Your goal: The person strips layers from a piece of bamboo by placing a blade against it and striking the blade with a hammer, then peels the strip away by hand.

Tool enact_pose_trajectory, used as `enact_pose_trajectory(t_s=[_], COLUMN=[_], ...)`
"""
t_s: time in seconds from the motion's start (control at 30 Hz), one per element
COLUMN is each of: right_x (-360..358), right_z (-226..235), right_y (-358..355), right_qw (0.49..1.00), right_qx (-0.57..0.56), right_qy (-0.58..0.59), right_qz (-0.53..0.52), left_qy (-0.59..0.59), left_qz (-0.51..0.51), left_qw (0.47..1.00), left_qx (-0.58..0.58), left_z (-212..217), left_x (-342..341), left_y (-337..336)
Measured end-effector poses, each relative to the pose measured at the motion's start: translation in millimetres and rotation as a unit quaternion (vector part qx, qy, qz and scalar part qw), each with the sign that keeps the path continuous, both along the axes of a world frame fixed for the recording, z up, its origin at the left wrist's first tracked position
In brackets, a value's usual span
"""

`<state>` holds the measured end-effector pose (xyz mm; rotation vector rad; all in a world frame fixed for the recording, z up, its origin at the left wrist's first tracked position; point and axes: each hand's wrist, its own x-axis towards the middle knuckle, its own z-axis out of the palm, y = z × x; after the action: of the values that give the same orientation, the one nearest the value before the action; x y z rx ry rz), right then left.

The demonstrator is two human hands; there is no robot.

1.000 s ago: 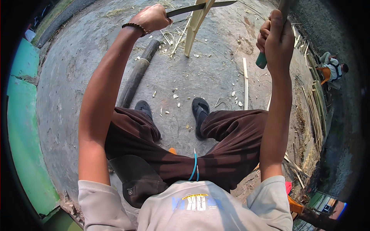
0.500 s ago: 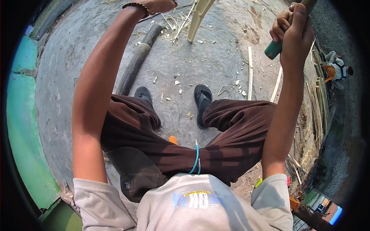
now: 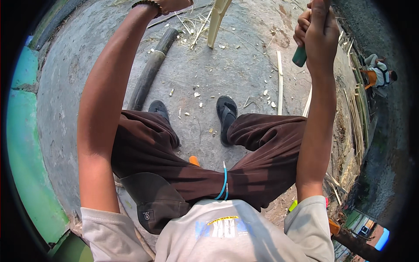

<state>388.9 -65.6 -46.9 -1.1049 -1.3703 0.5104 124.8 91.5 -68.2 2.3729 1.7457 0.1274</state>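
My right hand (image 3: 317, 41) is wrapped round the green handle (image 3: 300, 56) of a tool, whose other end lies past the top edge. My left hand (image 3: 171, 5), with a dark beaded bracelet at its wrist, is cut off by the top edge, so its fingers are hidden. Below and between the hands, a pale cream leg-like piece (image 3: 217, 24) comes down to the ground from the top edge. To the left, nearest my left forearm, a dark bamboo pole (image 3: 150, 72) lies on the ground.
Pale split strips (image 3: 280, 83) and small chips lie about the concrete ground (image 3: 200, 83). A pile of long bamboo strips (image 3: 358, 118) lies at the right. Beyond it another person (image 3: 380, 74) sits low. A green wall (image 3: 28, 148) stands at the left. My sandaled feet are spread apart.
My right hand with the green handle has shifted left and slightly up. The left hand shows slightly less at the top edge, and the whole view has shifted a little.
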Motion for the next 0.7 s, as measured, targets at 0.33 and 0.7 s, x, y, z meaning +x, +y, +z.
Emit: enact_pose_trajectory(t_s=[0.33,0.7], right_x=[-10.3,-9.6], right_z=[-37.8,-73.2], right_y=[24.6,44.5], right_qw=[0.951,0.967], right_qx=[-0.282,-0.249], right_qy=[0.038,-0.043], right_qz=[0.124,-0.024], left_qy=[0.018,-0.02], left_qz=[0.031,-0.032], left_qw=[0.999,0.999], left_qx=[-0.008,-0.01], left_z=[-2.6,-36.1], left_x=[-8.9,-25.8], left_y=[-14.3,17.3])
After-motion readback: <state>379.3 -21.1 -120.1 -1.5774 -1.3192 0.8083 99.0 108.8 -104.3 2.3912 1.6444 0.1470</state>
